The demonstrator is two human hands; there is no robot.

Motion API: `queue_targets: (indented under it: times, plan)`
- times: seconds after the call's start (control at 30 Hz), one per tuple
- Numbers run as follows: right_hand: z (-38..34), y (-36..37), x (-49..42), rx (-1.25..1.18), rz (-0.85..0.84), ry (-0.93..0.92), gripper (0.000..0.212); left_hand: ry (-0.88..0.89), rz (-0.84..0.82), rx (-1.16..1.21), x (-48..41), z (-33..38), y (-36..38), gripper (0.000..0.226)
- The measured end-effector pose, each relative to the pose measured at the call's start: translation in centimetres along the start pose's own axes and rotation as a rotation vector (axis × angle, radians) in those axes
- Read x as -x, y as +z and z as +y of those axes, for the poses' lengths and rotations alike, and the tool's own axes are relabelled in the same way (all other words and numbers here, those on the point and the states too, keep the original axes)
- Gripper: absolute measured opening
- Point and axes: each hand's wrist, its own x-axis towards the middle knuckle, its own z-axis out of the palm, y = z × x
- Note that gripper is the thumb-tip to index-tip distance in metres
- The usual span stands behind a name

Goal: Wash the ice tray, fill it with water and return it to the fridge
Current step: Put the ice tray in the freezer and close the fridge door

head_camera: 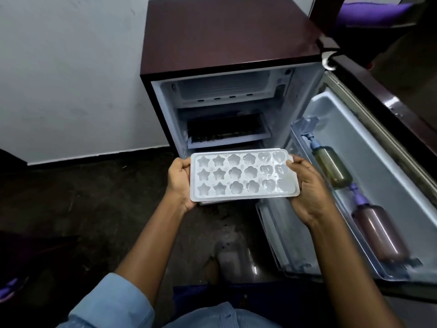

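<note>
A white plastic ice tray (243, 176) with star, flower and heart moulds is held level in front of the open maroon fridge (227, 43), above the dark floor (94, 209). The left hand (179, 183) has its fingers clamped on the tray's left short edge; the right hand (307, 188) has its fingers clamped on the right edge, thumb over the rim. Two brownish bottles with purple caps (378, 233) lie in the open door's shelf (354, 138). No writing or brand can be read.

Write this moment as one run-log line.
left hand: holds ice tray | right hand: holds tray | fridge: door open | tray: level, outside fridge
</note>
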Motion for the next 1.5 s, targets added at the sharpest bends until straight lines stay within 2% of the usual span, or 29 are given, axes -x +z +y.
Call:
queue_targets:
  times: [0.23, 0.4, 0.6, 0.73, 0.8, 1.0, 1.1, 1.17, 1.3, 1.4, 1.5]
  plan:
    - [0.5, 3.3, -4.9, -0.032, 0.097, -0.016, 0.044, 0.009, 0.004, -0.027, -4.2, 2.8, 0.2, 0.060]
    - [0.2, 5.0, -8.2, -0.029, 0.129, -0.033, 0.032, 0.051, 0.123, -0.076, -6.5, 4.1, 0.6, 0.051]
    - [-0.1, 5.3, -12.4, 0.049, 0.111, -0.052, 0.030, 0.160, 0.305, -0.125, -9.7, 4.5, 1.7, 0.041]
    - [-0.3, 5.2, -15.4, 0.080, 0.096, -0.059, 0.028, 0.232, 0.355, -0.089, -11.9, 4.7, 2.2, 0.019]
    - [-0.5, 5.1, -17.1, 0.079, 0.104, -0.059, 0.029, 0.247, 0.351, -0.047, -13.5, 4.6, 2.3, 0.014]
    - [-0.3, 5.2, -21.8, 0.103, 0.153, -0.149, 0.034, 0.290, 0.364, 0.076, -17.1, 4.8, 2.9, 0.022]
    - [0.1, 5.4, -24.0, 0.103, 0.146, -0.193, 0.033, 0.297, 0.337, 0.111, -18.7, 5.4, 3.4, 0.012]
    - [0.4, 5.6, -25.0, 0.086, 0.141, -0.226, 0.032, 0.299, 0.331, 0.117, -19.5, 5.6, 3.5, 0.012]
    - [0.5, 6.2, -27.1, 0.022, 0.120, -0.302, 0.025, 0.370, 0.318, 0.071, -22.2, 6.0, 3.5, 0.029]
    - [0.4, 7.0, -28.8, -0.002, 0.078, -0.354, 0.022, 0.426, 0.314, 0.029, -24.0, 6.4, 3.4, 0.028]
    - [0.1, 7.9, -30.6, -0.001, 0.040, -0.398, 0.029, 0.479, 0.266, 0.004, -25.5, 7.0, 3.0, 0.030]
